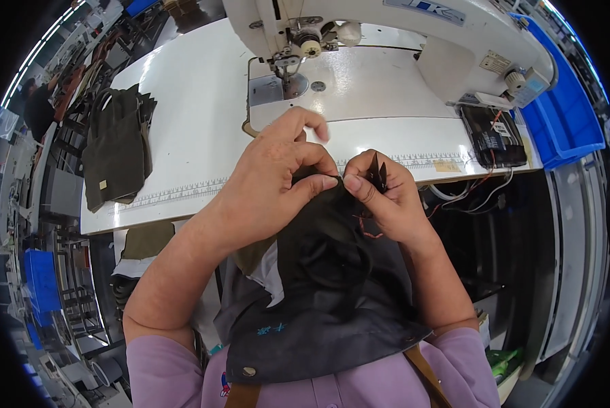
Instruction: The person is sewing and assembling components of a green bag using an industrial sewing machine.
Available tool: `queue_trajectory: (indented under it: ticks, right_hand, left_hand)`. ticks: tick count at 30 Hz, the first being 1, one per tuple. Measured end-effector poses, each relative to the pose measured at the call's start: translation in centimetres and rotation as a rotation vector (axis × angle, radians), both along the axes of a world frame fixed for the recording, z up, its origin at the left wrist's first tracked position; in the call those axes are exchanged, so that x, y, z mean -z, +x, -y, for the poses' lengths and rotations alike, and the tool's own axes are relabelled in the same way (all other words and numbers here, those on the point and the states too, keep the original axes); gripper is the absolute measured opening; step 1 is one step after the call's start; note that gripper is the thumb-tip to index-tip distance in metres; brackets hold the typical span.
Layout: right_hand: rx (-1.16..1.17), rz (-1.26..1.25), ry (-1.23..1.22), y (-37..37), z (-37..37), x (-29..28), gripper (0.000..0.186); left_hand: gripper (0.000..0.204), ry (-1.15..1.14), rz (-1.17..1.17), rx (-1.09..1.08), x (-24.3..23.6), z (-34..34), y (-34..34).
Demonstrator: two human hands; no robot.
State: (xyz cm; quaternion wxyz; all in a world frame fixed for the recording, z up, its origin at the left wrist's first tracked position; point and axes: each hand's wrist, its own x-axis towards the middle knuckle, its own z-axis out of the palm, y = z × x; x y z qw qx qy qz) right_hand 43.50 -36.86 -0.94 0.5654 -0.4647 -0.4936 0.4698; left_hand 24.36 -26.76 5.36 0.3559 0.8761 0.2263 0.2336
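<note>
Dark olive fabric [318,211] hangs down over my lap from the pinch of both hands, in front of the table's near edge. My left hand [271,173] holds its top edge between thumb and a bent finger, the index finger raised. Right beside it, my right hand [390,197] is closed on the same edge with thumb and fingers. Small black pointed blades, which look like thread snips [378,173], stick up from the right hand; their grip is hidden in the palm. An orange cord [367,228] dangles below that hand.
A white sewing machine [454,75] stands across the table [189,88], its needle area beyond my hands. Folded dark green pieces [118,146] lie at the left, a black device [493,139] and a blue bin [563,122] at the right. A measuring strip [175,197] runs along the front.
</note>
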Motion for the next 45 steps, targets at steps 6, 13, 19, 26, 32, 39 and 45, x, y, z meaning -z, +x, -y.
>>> queue_trajectory:
  ticks: [6, 13, 19, 26, 32, 39, 45]
  right_hand:
    - [0.102, 0.279, -0.004, 0.9, 0.0, -0.5, 0.011]
    - [0.375, 0.967, 0.171, 1.1, 1.1, -2.4, 0.026]
    - [0.405, 1.281, 0.325, 0.8, 2.0, -2.1, 0.034]
    - [0.389, 1.418, 0.378, 0.5, 1.9, -2.4, 0.031]
    - [0.380, 1.453, 0.388, 0.5, 1.7, -2.9, 0.029]
    - [0.344, 1.484, 0.359, 0.6, 1.8, -3.2, 0.029]
    - [0.317, 1.534, 0.364, 0.7, 1.7, -3.2, 0.035]
  left_hand:
    - [0.011, -0.376, 0.052, 0.181, 3.3, -2.4, 1.5]
    - [0.012, -0.675, 0.147, 0.099, 5.6, -2.6, 2.0]
    - [0.012, -0.577, 0.147, 0.066, 5.6, -2.2, 2.4]
    - [0.011, -0.481, 0.172, 0.048, 5.6, -1.9, 2.5]
    - [0.010, -0.506, 0.187, 0.039, 5.7, -1.8, 2.4]
    - [0.009, -0.429, 0.188, 0.053, 5.8, -1.8, 2.6]
    - [0.010, -0.441, 0.222, 0.039, 6.1, -1.7, 2.7]
